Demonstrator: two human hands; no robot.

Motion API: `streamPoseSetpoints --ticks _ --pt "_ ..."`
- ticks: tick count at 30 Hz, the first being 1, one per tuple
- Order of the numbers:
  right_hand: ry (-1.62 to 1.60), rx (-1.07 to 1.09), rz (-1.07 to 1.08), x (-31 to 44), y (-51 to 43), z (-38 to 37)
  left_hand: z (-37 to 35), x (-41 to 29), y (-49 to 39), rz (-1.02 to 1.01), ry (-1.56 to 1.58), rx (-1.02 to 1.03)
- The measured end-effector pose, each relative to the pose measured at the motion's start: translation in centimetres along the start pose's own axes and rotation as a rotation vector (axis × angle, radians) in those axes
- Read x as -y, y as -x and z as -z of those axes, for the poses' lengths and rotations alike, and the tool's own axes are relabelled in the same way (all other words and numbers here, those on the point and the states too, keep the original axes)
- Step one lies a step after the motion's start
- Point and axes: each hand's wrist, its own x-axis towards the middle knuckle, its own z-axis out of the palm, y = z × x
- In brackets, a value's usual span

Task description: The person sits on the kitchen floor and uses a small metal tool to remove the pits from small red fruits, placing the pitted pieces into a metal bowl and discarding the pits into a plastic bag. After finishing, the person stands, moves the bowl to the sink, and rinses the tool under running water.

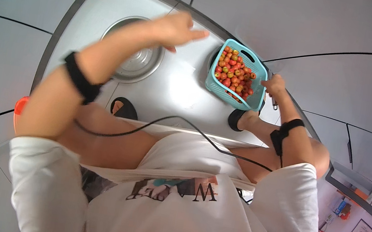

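My left hand (179,32), blurred, is raised between the steel basin and the basket, its thumb and a finger apart and nothing visible in it. Below my left forearm, a round stainless steel basin (138,65) rests on the floor. A light-blue plastic basket (234,102) holds several small red and yellow-green fruits (230,72). At the basket's right side, my right hand (274,85) is closed around a slim utensil (275,104) with a metal loop end; its kind is unclear. Whether my right fingers touch the basket rim cannot be told.
Grey-white cabinet fronts surround the pale floor. My feet in black sandals (124,107) are on the floor, one just below the basket. A black cable (178,117) runs across my lap between the black arm straps. A dark round container (214,60) shows partly behind the basket.
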Motion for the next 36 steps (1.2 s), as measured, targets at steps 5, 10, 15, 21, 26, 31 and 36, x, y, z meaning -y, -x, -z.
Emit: streamPoseSetpoints --ticks 5,10,15,21,26,31,36 --pt "-0.187 0.043 -0.05 -3.8 -2.5 -5.5 -12.7 3.5 -8.4 0.309 0.313 0.357" --pt "-0.116 -0.023 -0.077 -5.2 -2.6 -7.1 -19.8 6.0 -12.0 0.384 0.63 0.529" --pt "-0.203 0.02 -0.045 -5.7 -1.6 -7.1 -20.1 5.5 -11.4 0.328 0.864 0.519" --pt "-0.384 0.156 0.093 -6.7 0.9 -4.1 -17.3 2.4 -7.0 0.289 0.914 0.437" --pt "-0.492 0.255 0.258 -8.6 3.1 -1.1 -16.5 -0.1 -2.6 0.281 0.901 0.293" --pt "-0.79 0.096 0.579 -11.1 6.1 2.4 -16.0 -4.3 2.9 0.428 0.635 0.061" --pt "-0.801 -0.174 0.661 -11.9 9.0 7.3 -17.0 -8.2 10.7 -0.314 0.101 -0.32"
